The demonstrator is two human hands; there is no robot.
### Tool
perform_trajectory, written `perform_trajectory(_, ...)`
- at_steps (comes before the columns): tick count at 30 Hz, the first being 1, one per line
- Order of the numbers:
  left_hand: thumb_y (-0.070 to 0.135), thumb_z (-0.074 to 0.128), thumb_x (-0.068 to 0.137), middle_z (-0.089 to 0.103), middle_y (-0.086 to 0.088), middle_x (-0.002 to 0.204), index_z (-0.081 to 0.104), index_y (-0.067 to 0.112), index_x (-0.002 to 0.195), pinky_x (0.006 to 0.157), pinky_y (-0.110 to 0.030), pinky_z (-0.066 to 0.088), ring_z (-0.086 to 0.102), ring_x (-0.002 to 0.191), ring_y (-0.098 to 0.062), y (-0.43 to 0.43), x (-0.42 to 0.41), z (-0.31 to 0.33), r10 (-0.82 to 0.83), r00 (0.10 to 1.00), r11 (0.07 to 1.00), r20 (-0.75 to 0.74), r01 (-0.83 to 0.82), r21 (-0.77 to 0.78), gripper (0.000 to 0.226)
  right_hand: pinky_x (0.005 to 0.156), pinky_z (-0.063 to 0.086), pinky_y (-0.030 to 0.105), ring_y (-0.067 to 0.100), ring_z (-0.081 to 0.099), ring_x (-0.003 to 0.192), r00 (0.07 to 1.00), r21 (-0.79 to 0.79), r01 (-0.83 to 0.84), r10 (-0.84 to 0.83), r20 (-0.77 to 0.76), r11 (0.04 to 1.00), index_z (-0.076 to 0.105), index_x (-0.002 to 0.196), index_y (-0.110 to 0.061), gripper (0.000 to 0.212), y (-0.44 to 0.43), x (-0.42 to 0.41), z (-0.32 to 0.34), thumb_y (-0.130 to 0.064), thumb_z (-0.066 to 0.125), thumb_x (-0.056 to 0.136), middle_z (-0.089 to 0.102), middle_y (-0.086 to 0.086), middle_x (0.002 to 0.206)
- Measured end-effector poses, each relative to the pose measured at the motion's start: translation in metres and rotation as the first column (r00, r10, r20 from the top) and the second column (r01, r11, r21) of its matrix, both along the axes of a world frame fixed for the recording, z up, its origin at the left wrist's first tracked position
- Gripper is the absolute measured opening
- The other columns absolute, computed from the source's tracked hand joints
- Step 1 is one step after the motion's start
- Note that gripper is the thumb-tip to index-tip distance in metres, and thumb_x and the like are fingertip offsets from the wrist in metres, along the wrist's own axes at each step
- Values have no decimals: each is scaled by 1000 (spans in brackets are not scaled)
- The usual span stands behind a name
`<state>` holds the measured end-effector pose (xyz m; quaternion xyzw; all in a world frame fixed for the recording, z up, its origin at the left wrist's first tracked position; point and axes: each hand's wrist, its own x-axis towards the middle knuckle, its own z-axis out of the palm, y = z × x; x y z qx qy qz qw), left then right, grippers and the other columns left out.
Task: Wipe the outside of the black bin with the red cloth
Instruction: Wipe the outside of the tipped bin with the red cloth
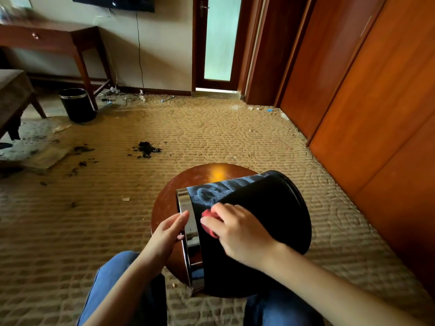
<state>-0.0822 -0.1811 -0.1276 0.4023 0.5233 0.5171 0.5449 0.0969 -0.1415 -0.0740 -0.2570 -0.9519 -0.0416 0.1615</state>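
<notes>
The black cylindrical bin [282,208] lies on its side across the round brown wooden tabletop [200,177], with its mouth turned to 9 o'clock and its base to 2 o'clock. Its side is matt black with a greyish sheen along the top, and a polished chrome rim [194,255] rings the mouth. The right hand [237,231] rests on the bin's upper side just at 3 o'clock of the rim, its fingers curled over the small bunched red cloth [208,222] and pressing it to the black surface. The left hand [169,229], at 9 o'clock of the bin, grips the rim with its thumb laid on the chrome.
</notes>
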Motion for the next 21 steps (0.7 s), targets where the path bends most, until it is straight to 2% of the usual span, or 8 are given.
perform_trajectory(3,64,56,71,72,-6,106,73,22,103,95,-42,41,65,104,-22,0,0,1,1,1000,1000,-2,-1,-9,55,57,51,34,31,60,72,979,-39,205,-205,3,978,66,94,-17,37,39,33,7,-16,35,74,59,7,89)
perform_trajectory(5,62,56,74,72,-6,106,72,22,104,96,-43,41,65,105,-23,1,0,1,1,1000,1000,-2,-1,-17,52,61,51,39,34,59,81,873,-72,487,-484,61,870,62,100,-17,27,76,67,17,-10,46,79,55,7,101)
perform_trajectory(7,65,55,72,72,-4,108,72,24,104,97,-44,40,64,106,-22,2,0,3,-6,1000,1000,-1,6,-16,54,69,49,39,35,57,89,793,-79,608,-600,107,790,58,108,-19,29,97,91,24,-5,52,83,51,5,108)
perform_trajectory(9,66,55,70,72,-4,108,71,24,107,97,-45,40,64,107,-22,3,1,5,-2,1000,1000,-3,2,-14,58,73,47,38,35,56,94,811,-41,582,-577,95,812,55,116,-18,38,92,82,25,-3,51,82,51,7,112)
perform_trajectory(12,62,55,76,73,-4,105,70,22,105,93,-41,43,66,101,-19,5,2,6,32,999,999,14,-32,-26,51,72,45,39,35,56,96,932,-204,363,-360,51,909,53,119,-17,41,54,29,22,-3,54,80,51,6,119)
perform_trajectory(16,42,47,93,73,2,82,67,18,93,82,-36,45,63,87,-18,8,6,5,107,994,993,21,-106,-46,31,61,48,39,35,59,85,998,-201,44,-51,-26,979,54,110,-13,32,7,-39,14,-6,58,79,53,10,102)
perform_trajectory(18,33,41,99,72,2,78,67,18,91,81,-37,44,62,87,-19,8,6,4,137,990,989,10,-137,-52,31,54,48,37,31,60,79,998,-163,15,-24,-57,986,52,106,-15,30,1,-42,9,-9,55,77,53,8,95)
perform_trajectory(21,38,38,100,73,-1,100,68,20,105,89,-38,43,63,100,-18,11,4,3,118,993,991,9,-118,-62,35,49,51,33,26,62,75,997,-186,73,-77,-12,980,49,103,-23,41,8,4,3,-8,65,68,56,1,96)
